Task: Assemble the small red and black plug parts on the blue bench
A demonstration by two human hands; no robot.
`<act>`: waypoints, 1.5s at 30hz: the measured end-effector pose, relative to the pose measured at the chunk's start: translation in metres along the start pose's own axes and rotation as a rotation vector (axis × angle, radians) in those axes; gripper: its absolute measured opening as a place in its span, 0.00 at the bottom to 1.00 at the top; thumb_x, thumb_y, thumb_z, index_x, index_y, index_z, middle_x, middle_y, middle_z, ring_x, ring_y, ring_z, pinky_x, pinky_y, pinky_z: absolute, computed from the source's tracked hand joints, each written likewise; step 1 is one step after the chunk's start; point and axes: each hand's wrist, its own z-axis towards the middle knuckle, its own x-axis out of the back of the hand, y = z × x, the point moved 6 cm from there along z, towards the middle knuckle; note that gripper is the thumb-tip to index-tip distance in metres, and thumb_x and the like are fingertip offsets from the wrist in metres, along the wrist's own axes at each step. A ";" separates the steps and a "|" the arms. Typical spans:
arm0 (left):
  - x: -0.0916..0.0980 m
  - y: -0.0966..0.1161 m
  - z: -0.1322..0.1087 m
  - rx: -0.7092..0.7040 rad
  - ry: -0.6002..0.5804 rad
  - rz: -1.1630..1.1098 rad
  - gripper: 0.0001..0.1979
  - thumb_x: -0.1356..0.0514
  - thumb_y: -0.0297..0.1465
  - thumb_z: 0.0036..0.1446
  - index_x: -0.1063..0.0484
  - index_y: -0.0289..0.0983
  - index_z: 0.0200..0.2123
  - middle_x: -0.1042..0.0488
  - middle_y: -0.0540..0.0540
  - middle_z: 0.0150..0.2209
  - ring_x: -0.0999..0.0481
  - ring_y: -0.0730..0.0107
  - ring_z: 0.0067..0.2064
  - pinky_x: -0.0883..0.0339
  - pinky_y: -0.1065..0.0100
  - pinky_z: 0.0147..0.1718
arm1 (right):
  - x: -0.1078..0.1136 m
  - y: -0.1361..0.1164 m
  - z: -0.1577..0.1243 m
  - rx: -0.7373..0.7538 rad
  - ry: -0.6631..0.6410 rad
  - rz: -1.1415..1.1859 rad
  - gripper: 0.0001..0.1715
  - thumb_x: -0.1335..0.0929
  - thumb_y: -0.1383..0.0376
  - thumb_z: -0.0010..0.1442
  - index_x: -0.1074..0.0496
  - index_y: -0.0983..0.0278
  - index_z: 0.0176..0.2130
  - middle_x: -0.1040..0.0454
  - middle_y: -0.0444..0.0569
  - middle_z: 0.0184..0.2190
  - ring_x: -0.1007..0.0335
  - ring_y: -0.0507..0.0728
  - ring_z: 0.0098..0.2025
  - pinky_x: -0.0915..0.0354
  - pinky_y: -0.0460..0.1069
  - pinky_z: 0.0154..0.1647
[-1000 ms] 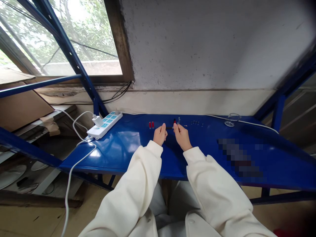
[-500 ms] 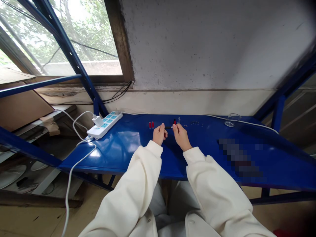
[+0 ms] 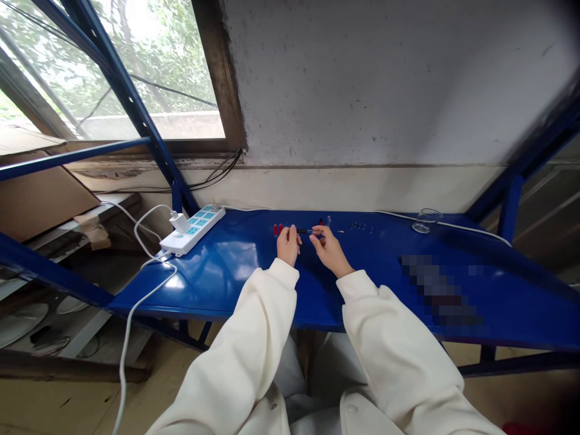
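A slim dark pen-like rod (image 3: 304, 231) lies roughly level between my two hands, above the blue table (image 3: 254, 296). The fingers of my left hand (image 3: 288, 244) are closed around its left part. At its thin right end, my right hand (image 3: 334, 249) has its fingertips curled in a loose pinch; the exact contact is too small to see. Just behind the left hand stand two small red tubes (image 3: 275, 229). Beyond the right hand are a small dark-red piece (image 3: 320, 222) and a clear piece (image 3: 328, 221).
Several tiny pieces (image 3: 359, 226) stand in a row right of my hands, near a small pale bit (image 3: 341, 231). Farther right are a clear glass cup (image 3: 422, 228) and a blurred-out dark object (image 3: 439, 293). A white power strip (image 3: 193, 229) with cables lies left.
My left hand and the rod have shifted slightly left. The right hand's thumb and index finger are now less tightly together, and more of the rod's right end shows.
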 end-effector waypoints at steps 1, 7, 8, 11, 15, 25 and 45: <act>0.000 0.001 0.000 -0.009 -0.007 0.008 0.19 0.50 0.45 0.54 0.44 0.37 0.21 0.39 0.56 0.16 0.44 0.84 0.10 0.52 0.77 0.09 | 0.000 0.000 0.000 0.007 0.004 -0.009 0.18 0.41 0.55 0.57 0.37 0.62 0.44 0.29 0.50 0.37 0.36 0.51 0.24 0.38 0.49 0.30; -0.002 0.006 -0.002 -0.048 -0.019 0.055 0.18 0.50 0.45 0.54 0.43 0.37 0.23 0.39 0.56 0.15 0.44 0.84 0.11 0.52 0.77 0.10 | -0.001 -0.002 0.001 0.072 -0.014 -0.105 0.17 0.41 0.55 0.57 0.31 0.63 0.38 0.27 0.50 0.32 0.34 0.53 0.28 0.38 0.48 0.30; -0.002 0.006 -0.003 -0.052 -0.010 0.053 0.18 0.50 0.45 0.54 0.43 0.37 0.23 0.39 0.57 0.15 0.44 0.84 0.11 0.52 0.77 0.10 | -0.002 -0.001 0.001 0.076 -0.024 -0.124 0.17 0.41 0.55 0.57 0.31 0.62 0.38 0.27 0.50 0.32 0.34 0.53 0.28 0.39 0.48 0.30; 0.002 0.008 -0.003 -0.066 0.040 0.041 0.18 0.50 0.45 0.54 0.42 0.37 0.24 0.40 0.57 0.16 0.44 0.84 0.12 0.51 0.77 0.11 | -0.005 0.001 0.000 0.086 -0.047 -0.158 0.17 0.40 0.56 0.57 0.30 0.63 0.38 0.27 0.50 0.33 0.34 0.53 0.27 0.39 0.48 0.30; 0.013 0.011 -0.003 -0.084 0.175 0.019 0.18 0.52 0.46 0.55 0.42 0.37 0.26 0.40 0.57 0.17 0.44 0.85 0.12 0.50 0.77 0.11 | -0.005 0.001 0.000 0.083 -0.041 -0.152 0.16 0.40 0.57 0.57 0.30 0.63 0.37 0.27 0.50 0.32 0.34 0.53 0.28 0.39 0.48 0.31; -0.006 0.005 -0.003 -0.031 -0.074 0.029 0.18 0.44 0.46 0.49 0.36 0.35 0.28 0.38 0.56 0.17 0.43 0.84 0.12 0.49 0.77 0.11 | 0.004 0.005 0.003 -0.047 0.064 0.094 0.17 0.37 0.56 0.54 0.30 0.66 0.37 0.27 0.50 0.32 0.36 0.51 0.25 0.37 0.48 0.30; -0.005 0.009 -0.005 0.013 -0.102 -0.077 0.14 0.44 0.42 0.50 0.33 0.35 0.27 0.42 0.56 0.15 0.43 0.83 0.14 0.49 0.76 0.13 | -0.009 -0.005 -0.002 0.088 -0.099 -0.051 0.14 0.37 0.57 0.54 0.30 0.64 0.32 0.29 0.49 0.29 0.38 0.52 0.27 0.39 0.48 0.30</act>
